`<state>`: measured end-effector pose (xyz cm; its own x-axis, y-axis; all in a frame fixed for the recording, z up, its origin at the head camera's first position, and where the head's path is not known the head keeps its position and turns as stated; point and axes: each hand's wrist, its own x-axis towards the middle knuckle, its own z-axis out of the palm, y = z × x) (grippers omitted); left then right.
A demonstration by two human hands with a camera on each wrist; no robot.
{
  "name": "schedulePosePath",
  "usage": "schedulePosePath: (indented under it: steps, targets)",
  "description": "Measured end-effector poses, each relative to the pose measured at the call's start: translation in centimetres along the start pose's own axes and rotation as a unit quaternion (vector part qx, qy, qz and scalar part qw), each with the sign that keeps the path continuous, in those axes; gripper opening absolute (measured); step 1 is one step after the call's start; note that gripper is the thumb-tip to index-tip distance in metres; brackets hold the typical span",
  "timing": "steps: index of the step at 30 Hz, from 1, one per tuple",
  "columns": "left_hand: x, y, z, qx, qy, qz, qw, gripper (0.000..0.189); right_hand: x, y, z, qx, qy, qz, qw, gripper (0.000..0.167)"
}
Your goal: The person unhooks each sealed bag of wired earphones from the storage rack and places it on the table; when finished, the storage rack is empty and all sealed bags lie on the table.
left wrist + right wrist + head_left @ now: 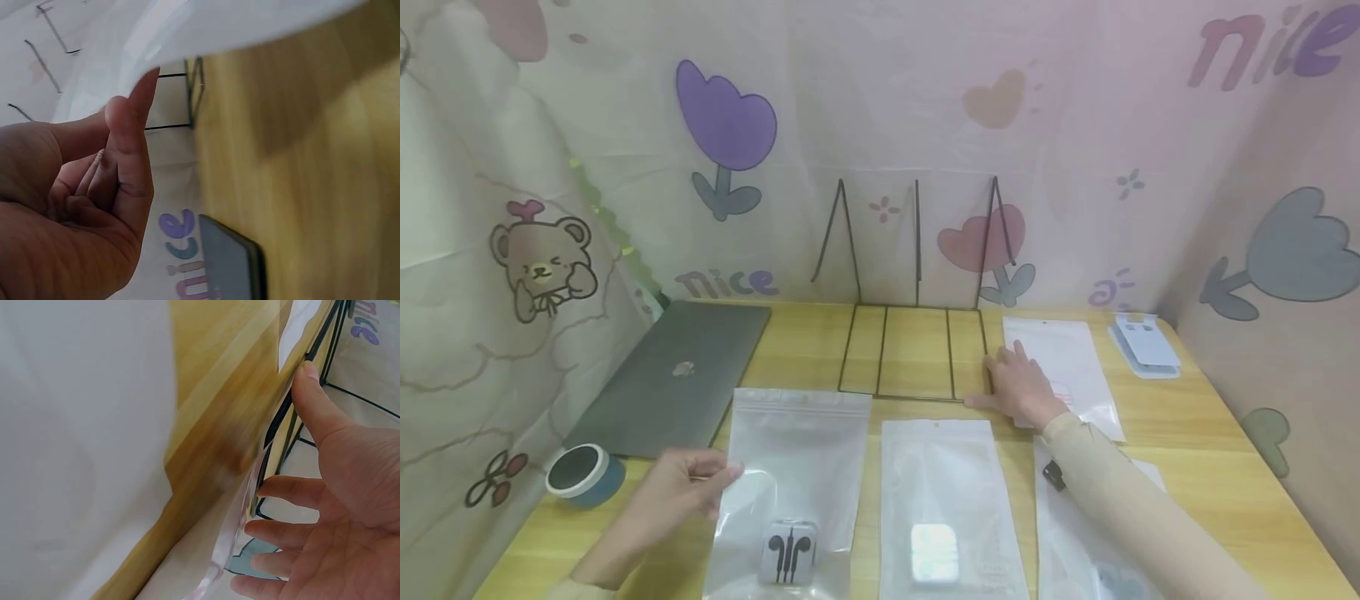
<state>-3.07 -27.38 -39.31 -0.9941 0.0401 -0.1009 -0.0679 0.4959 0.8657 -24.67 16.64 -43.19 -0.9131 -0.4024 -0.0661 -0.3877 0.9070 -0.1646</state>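
Note:
Between thumb and forefinger, my left hand point(688, 483) pinches the left edge of a clear zip bag point(801, 450). Low in this bag sits a small square case with dark earphones point(790, 554). The left wrist view shows the same pinch, with the zip bag point(206, 31) stretching up and away. My right hand point(1018, 387) reaches to the right front corner of a black wire rack point(917, 398), fingers spread. Up close in the right wrist view, the thumb of my right hand point(337, 506) lies against the black wire, its other fingers extended past the corner.
A second bag point(943, 467) with a pale square item lies in the middle. Another bag point(1067, 533) lies partly under my right sleeve, and one more bag point(1082, 358) beside the rack. A grey laptop point(677, 375), a blue-white round tub point(583, 475) and a white folded stand point(1146, 346) stand around.

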Motion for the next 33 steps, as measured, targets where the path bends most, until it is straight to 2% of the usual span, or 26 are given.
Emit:
schedulePosePath:
  steps: [2,5,8,16,21,26,33]
  targets:
    - [0.3,-0.5,0.2,0.004,-0.020,0.000,0.9998,0.022,0.0,0.0,0.0,-0.002,-0.001,0.001,1.0000,0.091]
    - [0.6,-1.0,0.6,0.016,-0.043,-0.016,0.9988,0.021,0.0,-0.1,-0.1,0.002,-0.001,0.002,1.0000,0.091]
    - [0.8,-1.2,1.0,0.033,-0.051,-0.025,0.9979,0.022,0.1,-0.1,0.0,0.007,-0.003,0.003,1.0000,0.091]
    - [1.5,-2.2,1.4,0.039,-0.070,-0.043,0.9958,0.022,0.0,0.0,0.1,0.004,-0.005,0.008,0.9999,0.091]
    - [1.6,-2.5,1.4,0.048,-0.067,-0.042,0.9957,0.022,0.0,0.0,0.1,0.003,-0.006,0.007,0.9999,0.091]
    - [1.6,-2.7,1.5,0.051,-0.059,-0.056,0.9954,0.022,0.0,0.0,0.1,-0.002,0.001,0.004,1.0000,0.090]
    - [1.6,-2.6,1.8,0.072,-0.021,-0.079,0.9940,0.032,0.0,0.1,0.1,0.001,0.009,-0.003,1.0000,0.091]
